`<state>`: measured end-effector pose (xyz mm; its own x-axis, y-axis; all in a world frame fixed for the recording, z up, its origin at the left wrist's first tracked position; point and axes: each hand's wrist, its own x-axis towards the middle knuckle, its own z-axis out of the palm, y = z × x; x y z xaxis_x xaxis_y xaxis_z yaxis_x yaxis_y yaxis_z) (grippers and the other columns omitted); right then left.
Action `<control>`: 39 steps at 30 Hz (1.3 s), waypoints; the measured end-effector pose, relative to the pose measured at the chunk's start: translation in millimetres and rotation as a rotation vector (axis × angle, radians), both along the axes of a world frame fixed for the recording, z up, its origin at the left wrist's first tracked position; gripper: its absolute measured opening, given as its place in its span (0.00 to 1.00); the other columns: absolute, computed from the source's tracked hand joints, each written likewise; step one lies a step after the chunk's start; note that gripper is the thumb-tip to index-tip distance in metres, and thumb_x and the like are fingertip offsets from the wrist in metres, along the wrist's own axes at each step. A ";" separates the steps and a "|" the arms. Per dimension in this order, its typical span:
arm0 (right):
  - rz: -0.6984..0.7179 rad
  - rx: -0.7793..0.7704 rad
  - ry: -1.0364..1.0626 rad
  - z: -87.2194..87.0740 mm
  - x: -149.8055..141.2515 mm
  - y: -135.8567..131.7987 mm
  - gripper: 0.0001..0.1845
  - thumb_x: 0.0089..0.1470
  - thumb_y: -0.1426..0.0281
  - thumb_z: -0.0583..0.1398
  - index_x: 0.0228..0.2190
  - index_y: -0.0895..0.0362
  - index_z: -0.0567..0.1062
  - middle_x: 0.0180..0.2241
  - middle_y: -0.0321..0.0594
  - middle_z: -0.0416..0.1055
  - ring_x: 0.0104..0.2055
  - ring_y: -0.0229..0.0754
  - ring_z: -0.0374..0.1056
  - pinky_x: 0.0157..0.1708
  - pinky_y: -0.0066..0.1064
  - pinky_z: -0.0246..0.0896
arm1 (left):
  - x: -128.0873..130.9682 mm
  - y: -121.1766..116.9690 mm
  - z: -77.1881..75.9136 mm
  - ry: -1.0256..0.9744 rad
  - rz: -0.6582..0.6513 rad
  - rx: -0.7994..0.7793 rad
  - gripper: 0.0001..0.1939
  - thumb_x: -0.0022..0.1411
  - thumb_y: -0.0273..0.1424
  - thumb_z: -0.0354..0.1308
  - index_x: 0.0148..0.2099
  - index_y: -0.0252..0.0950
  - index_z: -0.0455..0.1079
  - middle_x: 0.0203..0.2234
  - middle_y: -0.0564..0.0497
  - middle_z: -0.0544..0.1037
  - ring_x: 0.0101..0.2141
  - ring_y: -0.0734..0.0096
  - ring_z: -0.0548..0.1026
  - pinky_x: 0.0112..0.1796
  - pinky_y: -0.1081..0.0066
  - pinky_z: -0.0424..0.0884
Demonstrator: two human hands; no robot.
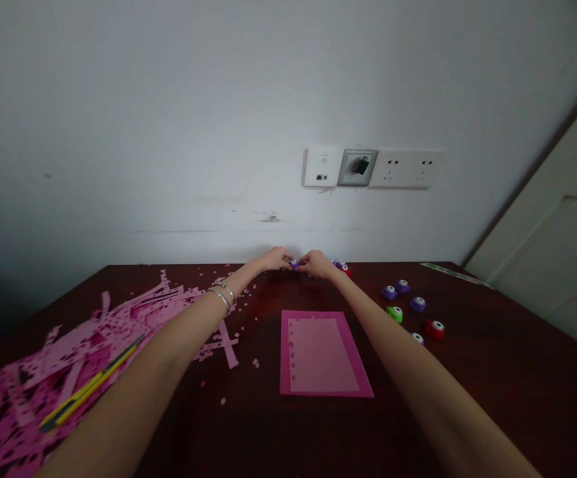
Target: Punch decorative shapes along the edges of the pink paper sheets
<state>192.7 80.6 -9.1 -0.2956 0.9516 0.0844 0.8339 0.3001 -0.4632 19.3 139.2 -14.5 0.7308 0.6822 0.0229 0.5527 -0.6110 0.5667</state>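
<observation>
At the far edge of the table, against the wall, both of my hands close on one small purple paper punch (pixel 294 264) with a white top. My left hand (pixel 275 258) grips it from the left, and my right hand (pixel 315 263) from the right. More punches, purple ones (pixel 340 263) and a red one (pixel 346 271), sit just right of my right hand, partly hidden by it. Nearer me, between my forearms, lies a dark pink sheet (pixel 318 393) with a lighter pink sheet (pixel 323 355) on it, marked with small shapes down its left side.
Punched pink paper strips (pixel 119 332) and scattered cut-outs cover the left side, with a yellow pencil-like stick (pixel 93 385) on top. Several punches stand at right, among them a green one (pixel 394 314) and a red one (pixel 434 329). Wall sockets (pixel 390 168) are above the table.
</observation>
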 end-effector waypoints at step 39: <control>0.102 -0.202 0.184 -2.6 50.4 -126.9 0.20 0.45 0.63 0.60 0.39 0.62 0.73 0.15 0.32 0.65 0.15 0.33 0.59 0.15 0.22 0.50 | 0.4 -147.7 11.8 0.077 -0.025 0.046 0.15 0.49 0.38 0.60 0.36 0.33 0.71 0.24 0.52 0.73 0.24 0.76 0.68 0.25 0.76 0.58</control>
